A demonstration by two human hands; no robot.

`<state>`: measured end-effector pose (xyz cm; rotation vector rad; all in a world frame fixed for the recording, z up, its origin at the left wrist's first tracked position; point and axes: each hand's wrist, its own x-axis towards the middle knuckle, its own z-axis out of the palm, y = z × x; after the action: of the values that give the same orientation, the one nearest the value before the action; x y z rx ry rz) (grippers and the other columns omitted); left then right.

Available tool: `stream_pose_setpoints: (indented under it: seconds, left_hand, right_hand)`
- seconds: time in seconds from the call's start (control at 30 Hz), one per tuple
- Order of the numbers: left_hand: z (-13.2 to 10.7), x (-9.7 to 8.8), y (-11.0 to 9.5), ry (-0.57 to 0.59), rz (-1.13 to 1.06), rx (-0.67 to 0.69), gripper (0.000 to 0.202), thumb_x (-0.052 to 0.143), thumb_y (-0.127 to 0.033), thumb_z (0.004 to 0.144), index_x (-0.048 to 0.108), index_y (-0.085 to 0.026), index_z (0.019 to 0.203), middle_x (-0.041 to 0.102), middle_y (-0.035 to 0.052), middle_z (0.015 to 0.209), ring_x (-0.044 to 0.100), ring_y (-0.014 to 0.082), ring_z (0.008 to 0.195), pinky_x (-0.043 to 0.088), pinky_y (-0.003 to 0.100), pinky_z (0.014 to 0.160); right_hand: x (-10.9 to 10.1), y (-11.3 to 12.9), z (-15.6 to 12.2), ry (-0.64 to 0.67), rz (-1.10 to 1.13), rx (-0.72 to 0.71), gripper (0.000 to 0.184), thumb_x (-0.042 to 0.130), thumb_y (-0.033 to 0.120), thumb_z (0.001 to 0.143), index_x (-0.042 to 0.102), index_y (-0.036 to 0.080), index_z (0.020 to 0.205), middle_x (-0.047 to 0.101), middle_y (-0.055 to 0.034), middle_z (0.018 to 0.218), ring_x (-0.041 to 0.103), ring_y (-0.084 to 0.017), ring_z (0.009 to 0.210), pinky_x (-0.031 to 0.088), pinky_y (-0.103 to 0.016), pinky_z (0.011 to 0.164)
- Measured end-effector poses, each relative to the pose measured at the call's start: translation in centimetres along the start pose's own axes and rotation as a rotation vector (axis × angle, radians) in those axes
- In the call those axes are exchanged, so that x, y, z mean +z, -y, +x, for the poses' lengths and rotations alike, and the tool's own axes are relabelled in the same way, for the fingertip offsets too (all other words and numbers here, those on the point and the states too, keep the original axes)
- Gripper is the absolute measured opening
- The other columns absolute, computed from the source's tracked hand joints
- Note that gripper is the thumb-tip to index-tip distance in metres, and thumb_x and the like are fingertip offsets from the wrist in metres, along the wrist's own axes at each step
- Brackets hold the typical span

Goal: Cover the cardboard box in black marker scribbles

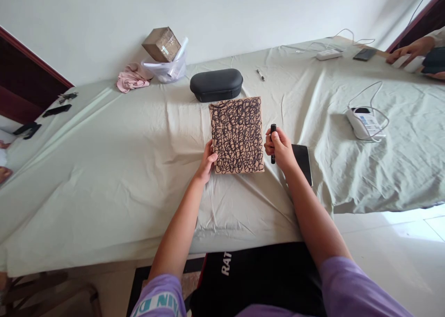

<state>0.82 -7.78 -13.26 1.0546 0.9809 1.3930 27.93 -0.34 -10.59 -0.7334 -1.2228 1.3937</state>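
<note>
Cardboard panel (237, 135): position, axis?
— Flat on the counter (121, 168), centre, scribbled face up; long axis 6 to 12 o'clock.
— Handling?
— Judged light, stiff, not fragile; take it by the long edges.
— Grips?
— Left grip (207, 161) loosely spread, touching the panel's 8 o'clock edge, clasping nothing. Right grip (281, 149) at 3 o'clock, just beside, closed round a black marker (273, 129), upright.

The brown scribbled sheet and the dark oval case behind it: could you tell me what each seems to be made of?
The brown sheet covered in black scribbles looks like matt cardboard or kraft paper: flat, dull tan, straight edges. The dark grey oval case seems a moulded shell, perhaps fabric-covered: rounded form, soft sheen, a seam around its middle.
</note>
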Motion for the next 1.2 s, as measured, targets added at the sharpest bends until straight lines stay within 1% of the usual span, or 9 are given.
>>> stream_pose_setpoints:
  seconds: [0.17,0.4,0.63,0.77,0.9,0.97,1.07,1.1,1.2]
  left_hand:
    - [0.0,0.1,-0.1,-0.003,-0.003,-0.009,0.088,0.081,-0.071,0.073,0.053,-0.031,0.146,0.067,0.0096,0.146,0.058,0.0375,0.145,0.046,0.054,0.123]
    - [0.1,0.2,0.0,-0.006,-0.024,-0.002,0.088,0.084,-0.072,0.071,0.055,-0.031,0.144,0.068,0.0094,0.145,0.058,0.0384,0.146,0.047,0.056,0.123]
    - [0.1,0.0,0.1,0.007,-0.003,0.006,0.089,0.082,-0.074,0.072,0.054,-0.031,0.145,0.068,0.0097,0.146,0.058,0.0386,0.147,0.048,0.055,0.122]
    - [0.1,0.0,0.1,0.003,0.006,0.014,0.087,0.081,-0.073,0.074,0.055,-0.031,0.145,0.068,0.0099,0.145,0.057,0.0384,0.148,0.047,0.055,0.122]
    - [0.1,0.0,0.0,0.008,0.011,0.011,0.089,0.081,-0.075,0.073,0.054,-0.031,0.146,0.068,0.0103,0.145,0.057,0.039,0.147,0.048,0.055,0.121]
    - [0.1,0.0,0.0,0.008,0.007,0.007,0.09,0.082,-0.075,0.072,0.054,-0.031,0.146,0.067,0.0103,0.145,0.057,0.0389,0.147,0.049,0.055,0.121]
    - [0.1,0.0,0.0,0.006,0.007,0.004,0.091,0.082,-0.075,0.072,0.054,-0.031,0.147,0.067,0.0105,0.146,0.057,0.0392,0.147,0.047,0.056,0.122]
    - [0.1,0.0,0.1,0.005,0.008,0.006,0.091,0.081,-0.076,0.072,0.054,-0.031,0.147,0.067,0.0107,0.146,0.056,0.0394,0.148,0.047,0.056,0.123]
    - [0.0,0.0,0.1,0.004,0.004,0.007,0.092,0.081,-0.076,0.072,0.053,-0.031,0.147,0.067,0.0107,0.147,0.056,0.0393,0.149,0.046,0.056,0.124]
  right_hand:
    - [0.2,-0.2,0.1,-0.002,0.026,-0.016,0.053,0.079,0.075,0.087,0.058,0.028,0.101,0.037,0.0086,0.071,0.034,-0.009,0.053,0.028,-0.024,0.049]
    - [-0.2,-0.2,0.1,-0.079,-0.095,-0.029,0.057,0.077,0.08,0.086,0.053,0.028,0.094,0.029,0.0112,0.066,0.024,-0.007,0.045,0.016,-0.023,0.043]
    - [0.0,0.2,0.0,-0.116,-0.011,0.01,0.054,0.076,0.077,0.087,0.048,0.031,0.096,0.028,0.0119,0.064,0.02,-0.008,0.044,0.013,-0.024,0.044]
    - [-0.1,0.6,0.1,-0.107,0.032,0.042,0.06,0.071,0.085,0.082,0.052,0.029,0.093,0.036,0.01,0.061,0.027,-0.01,0.046,0.021,-0.026,0.045]
    - [-0.1,1.0,0.0,-0.112,-0.009,0.033,0.065,0.057,0.093,0.085,0.056,0.029,0.094,0.037,0.0079,0.059,0.032,-0.013,0.048,0.03,-0.029,0.048]
    - [-0.1,0.8,-0.1,-0.142,-0.025,-0.021,0.058,0.057,0.086,0.089,0.058,0.029,0.098,0.041,0.0066,0.06,0.038,-0.015,0.052,0.035,-0.03,0.052]
    - [-0.4,-0.3,0.2,-0.198,-0.124,-0.106,0.036,0.066,0.059,0.092,0.059,0.031,0.114,0.054,0.0037,0.07,0.049,-0.018,0.063,0.044,-0.032,0.062]
    - [-0.5,-0.8,0.3,-0.211,-0.192,-0.114,0.037,0.067,0.049,0.09,0.058,0.031,0.122,0.058,0.0029,0.075,0.051,-0.019,0.066,0.046,-0.032,0.065]
    - [-1.3,-2.6,0.7,-0.211,-0.477,-0.087,0.063,0.065,0.032,0.086,0.051,0.027,0.147,0.066,-0.0006,0.085,0.057,-0.022,0.075,0.052,-0.038,0.08]
